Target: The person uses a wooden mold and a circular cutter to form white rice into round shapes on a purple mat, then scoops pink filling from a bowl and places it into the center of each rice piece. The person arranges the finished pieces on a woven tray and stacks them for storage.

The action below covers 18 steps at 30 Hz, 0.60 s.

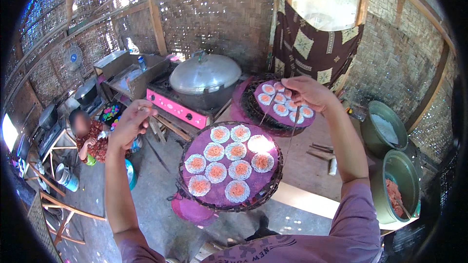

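My left hand [134, 124] is raised left of the front round tray, fingertips pinched on something small I cannot make out. My right hand [309, 95] is closed on thin dark strands that hang down, above and in front of the back tray. The front tray [197, 145] has a dark woven rim and purple surface, carrying several round white lacy pieces [236, 151] topped with orange shreds. The back tray [304, 124] carries similar rounds [280, 109]. What lies under the strands is partly hidden by my hand.
A large lidded pot [204, 78] sits on a pink stove [175, 107]. At right are green buckets [382, 112], one with orange filling [394, 195], and sticks [319, 155] on a bench [304, 175]. A person [92, 143] sits at left near pots [87, 95].
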Each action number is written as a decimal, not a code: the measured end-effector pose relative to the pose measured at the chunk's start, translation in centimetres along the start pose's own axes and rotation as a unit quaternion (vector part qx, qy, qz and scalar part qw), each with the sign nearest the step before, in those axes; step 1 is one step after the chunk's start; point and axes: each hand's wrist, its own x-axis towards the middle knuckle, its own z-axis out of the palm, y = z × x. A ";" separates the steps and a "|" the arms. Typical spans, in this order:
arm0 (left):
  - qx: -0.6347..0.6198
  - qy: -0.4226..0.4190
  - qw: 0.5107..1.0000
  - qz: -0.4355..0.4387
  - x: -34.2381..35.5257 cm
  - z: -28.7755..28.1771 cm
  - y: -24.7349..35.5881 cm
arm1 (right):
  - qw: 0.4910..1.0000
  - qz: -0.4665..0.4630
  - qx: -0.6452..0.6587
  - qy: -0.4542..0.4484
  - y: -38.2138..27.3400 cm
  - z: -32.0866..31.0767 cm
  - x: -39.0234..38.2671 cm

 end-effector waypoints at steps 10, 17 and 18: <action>0.033 -0.033 0.998 -0.051 8.1 10.0 0.3 | 0.996 0.047 0.068 -0.041 6.0 -5.3 2.5; 0.248 -0.220 0.940 0.073 9.4 22.9 -2.2 | 0.975 -0.058 -0.050 -0.208 7.2 2.9 9.2; 0.237 -0.185 0.953 0.044 9.5 24.6 -3.2 | 0.968 -0.074 -0.092 -0.220 7.1 3.4 10.1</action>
